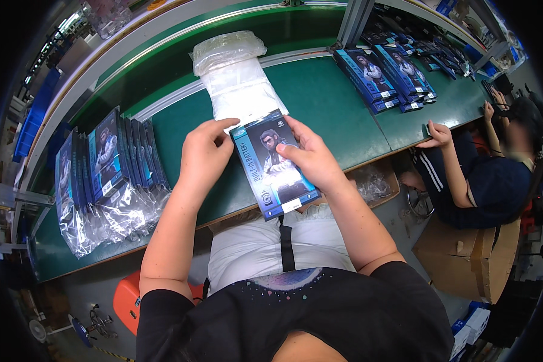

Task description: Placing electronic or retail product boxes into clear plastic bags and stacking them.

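My right hand grips a flat dark-blue printed box along its right side, thumb across its front. The box is tilted over the front edge of the table, above my lap. Beside its upper left corner is my left hand, fingers curled and thumb drawn in. Whatever those fingertips may pinch is too small to tell. Just beyond the box lies a stack of clear plastic bags, its far end folded or bunched.
Several similar boxes in clear bags lean together at left on the green table. More boxes lie stacked at far right. A person sits at the right, near a cardboard carton. An orange stool is below left.
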The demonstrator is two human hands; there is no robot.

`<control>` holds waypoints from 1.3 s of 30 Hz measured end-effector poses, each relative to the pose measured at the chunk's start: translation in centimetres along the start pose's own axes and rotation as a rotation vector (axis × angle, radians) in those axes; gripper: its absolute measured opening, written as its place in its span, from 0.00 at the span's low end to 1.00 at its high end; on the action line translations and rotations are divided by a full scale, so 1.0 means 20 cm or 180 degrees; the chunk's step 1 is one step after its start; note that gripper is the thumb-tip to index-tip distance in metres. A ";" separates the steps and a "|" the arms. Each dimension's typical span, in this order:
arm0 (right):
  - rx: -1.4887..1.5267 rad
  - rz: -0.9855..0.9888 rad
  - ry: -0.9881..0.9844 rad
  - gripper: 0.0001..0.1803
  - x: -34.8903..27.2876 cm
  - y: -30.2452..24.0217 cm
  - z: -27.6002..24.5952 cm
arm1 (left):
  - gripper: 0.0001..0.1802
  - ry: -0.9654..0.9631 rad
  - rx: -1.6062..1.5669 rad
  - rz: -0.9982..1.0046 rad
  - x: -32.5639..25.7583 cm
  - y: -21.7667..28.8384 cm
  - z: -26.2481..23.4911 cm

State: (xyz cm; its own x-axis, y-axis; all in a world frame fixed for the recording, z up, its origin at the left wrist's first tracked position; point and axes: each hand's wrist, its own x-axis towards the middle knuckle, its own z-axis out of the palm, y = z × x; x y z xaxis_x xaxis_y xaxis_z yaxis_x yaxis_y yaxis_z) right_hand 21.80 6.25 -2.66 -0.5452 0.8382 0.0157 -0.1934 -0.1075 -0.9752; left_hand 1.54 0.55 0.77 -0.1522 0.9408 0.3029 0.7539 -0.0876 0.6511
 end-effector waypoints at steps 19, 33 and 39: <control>-0.0272 0.0799 -0.0712 0.19 -0.17 -0.10 0.03 | 0.18 -0.0228 -0.5229 -0.2228 -0.20 0.00 0.08; -0.1297 -0.3084 0.1227 0.15 -0.25 -0.33 0.10 | 0.29 -0.2356 -0.4975 -0.1007 -0.31 0.26 0.05; -0.1727 -0.2277 0.0105 0.11 -0.33 -0.33 0.23 | 0.29 -0.1546 -0.4996 -0.1607 -0.34 0.26 0.04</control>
State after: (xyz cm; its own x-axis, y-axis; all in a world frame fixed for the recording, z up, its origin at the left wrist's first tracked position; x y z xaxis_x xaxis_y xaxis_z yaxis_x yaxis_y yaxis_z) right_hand 22.94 -0.92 4.77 -0.4170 0.6236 0.6612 -0.0611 0.7066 -0.7050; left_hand 6.98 -6.14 1.54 0.2562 0.9533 -0.1599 -0.6477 0.2921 0.7037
